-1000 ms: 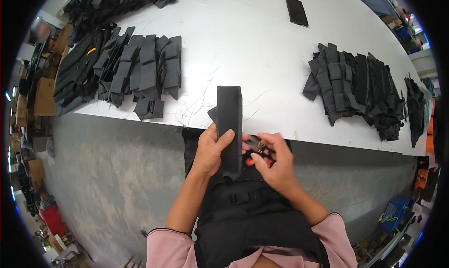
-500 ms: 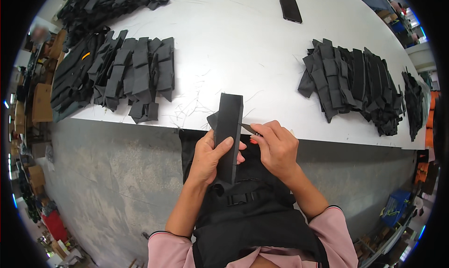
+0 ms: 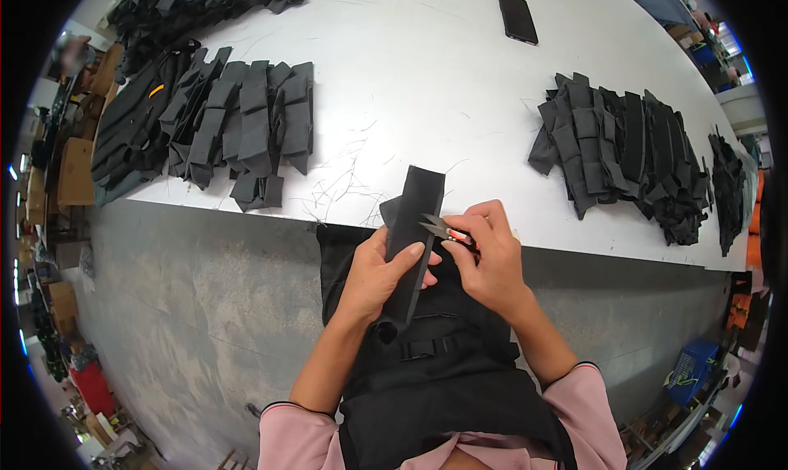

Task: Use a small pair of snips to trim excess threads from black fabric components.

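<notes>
A long black fabric strip (image 3: 416,203) is gripped in my left hand (image 3: 379,275), the thumb pressed on its face and fingertips showing at its right edge. It leans a little to the right, its far end over the table's front edge. My right hand (image 3: 490,261) is closed around small thread snips (image 3: 444,229) with a bit of red and white on them. Their two blades are parted and lie against the strip's right side. Whether a thread sits between the blades is too fine to tell.
Stacked black fabric pieces (image 3: 254,125) lie on the white table (image 3: 410,84) at left, more pieces (image 3: 616,146) at right, and a dark heap (image 3: 180,14) at far left. A phone (image 3: 518,18) rests at the back. Loose thread ends (image 3: 349,174) are scattered near the front edge.
The strip has tilted and shifted slightly right in my left hand. The snips' blades have come over the strip's face and now show apart. The table view has shifted slightly.
</notes>
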Tool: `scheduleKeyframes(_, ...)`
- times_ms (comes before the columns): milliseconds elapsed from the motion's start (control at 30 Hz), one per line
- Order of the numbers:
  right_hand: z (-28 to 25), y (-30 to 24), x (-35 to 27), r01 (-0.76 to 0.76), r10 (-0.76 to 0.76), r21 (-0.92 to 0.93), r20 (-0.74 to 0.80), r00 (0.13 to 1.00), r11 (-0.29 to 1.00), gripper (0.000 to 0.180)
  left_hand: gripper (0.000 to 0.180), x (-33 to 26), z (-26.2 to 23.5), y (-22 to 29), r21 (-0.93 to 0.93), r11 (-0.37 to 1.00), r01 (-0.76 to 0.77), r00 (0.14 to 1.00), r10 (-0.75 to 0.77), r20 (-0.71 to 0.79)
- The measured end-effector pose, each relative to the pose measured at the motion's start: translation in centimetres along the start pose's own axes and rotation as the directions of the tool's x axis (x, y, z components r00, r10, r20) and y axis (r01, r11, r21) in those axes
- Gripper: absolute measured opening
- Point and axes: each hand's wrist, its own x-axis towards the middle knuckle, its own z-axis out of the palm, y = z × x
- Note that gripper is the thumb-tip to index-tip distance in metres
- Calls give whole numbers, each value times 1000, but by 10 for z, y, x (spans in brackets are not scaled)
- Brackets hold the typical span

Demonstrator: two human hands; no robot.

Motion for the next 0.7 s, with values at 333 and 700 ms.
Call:
scheduleKeyframes(333,8,8,2,196,-189,-170,59,980,966,26,31,-1,1,-1,36,999,10,999,-12,35)
scheduleKeyframes(700,7,19,23,-634,255,772,624,738,-54,15,61,14,-13,-10,-367,929,44,834,168,526)
